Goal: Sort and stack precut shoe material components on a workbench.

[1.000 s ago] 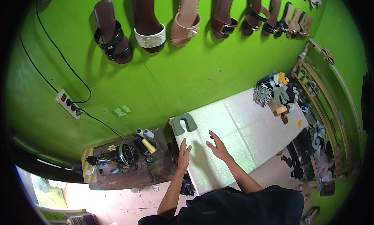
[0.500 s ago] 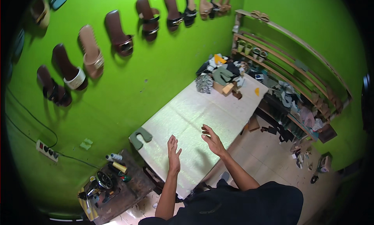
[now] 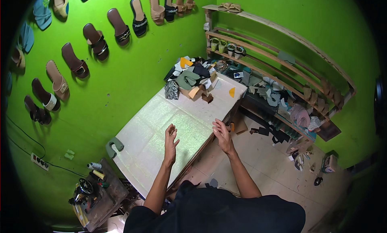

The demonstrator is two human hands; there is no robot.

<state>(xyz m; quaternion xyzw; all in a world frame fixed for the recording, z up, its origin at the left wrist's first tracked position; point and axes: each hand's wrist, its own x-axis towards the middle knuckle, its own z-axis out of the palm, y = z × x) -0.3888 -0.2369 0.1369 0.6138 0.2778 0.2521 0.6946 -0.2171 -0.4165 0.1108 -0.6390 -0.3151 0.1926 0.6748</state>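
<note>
Both hands are raised in front of me with nothing in them. My left hand [image 3: 170, 145] is over the white-covered table [image 3: 139, 130], its fingers stretched upward and the thumb apart. My right hand [image 3: 223, 137] is at the table's right edge, fingers extended and a little bent. A green U-shaped piece [image 3: 115, 146] lies at the table's near left corner. On the far end is a heap of material scraps [image 3: 189, 77] in green, black, white and zebra stripes, with a yellow piece [image 3: 231, 92] lying apart from it.
Sandals [image 3: 74, 60] hang along the green wall at left. A sewing machine [image 3: 85, 188] stands on a small table at lower left, near a power strip [image 3: 39, 162]. Wooden racks [image 3: 278, 61] line the far right wall. Dark scraps [image 3: 278, 132] lie on the tiled floor [image 3: 254, 160].
My view has swung to the right, so the table and wall sandals sit farther left. My right hand has gone from above the table to its right edge. Both hands stay empty.
</note>
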